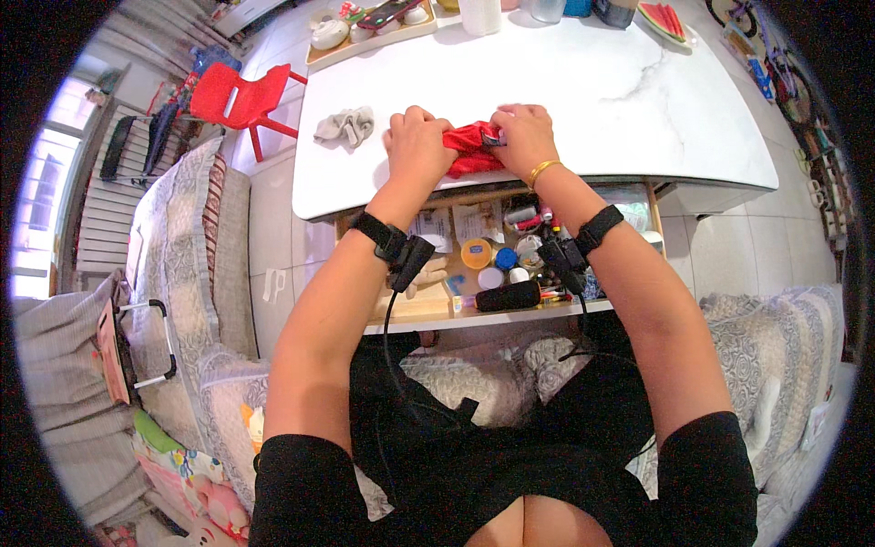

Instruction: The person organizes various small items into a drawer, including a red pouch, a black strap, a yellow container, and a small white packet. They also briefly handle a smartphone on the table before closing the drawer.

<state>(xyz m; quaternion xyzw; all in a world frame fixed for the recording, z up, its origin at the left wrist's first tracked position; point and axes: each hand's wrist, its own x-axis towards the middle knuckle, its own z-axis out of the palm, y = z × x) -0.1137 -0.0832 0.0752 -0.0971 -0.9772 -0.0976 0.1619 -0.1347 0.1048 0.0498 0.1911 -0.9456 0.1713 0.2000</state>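
A piece of red fabric (472,152) lies bunched at the front edge of a white marble-patterned table (547,82). My left hand (418,142) grips its left end with the fingers curled. On the other side my right hand (525,135) pinches the right end, where a small dark-and-white patch shows. The fingertips of both hands are partly hidden by the cloth and the knuckles. To the left of my left hand rests a crumpled grey cloth (345,127), apart from it.
Below the tabletop a drawer (410,311) stands pulled out, holding jars, packets and a black pouch (507,295). At the table's back are a tea tray (372,34), cups and watermelon slices (662,22). A red chair (246,99) and a sofa (178,253) are on the left.
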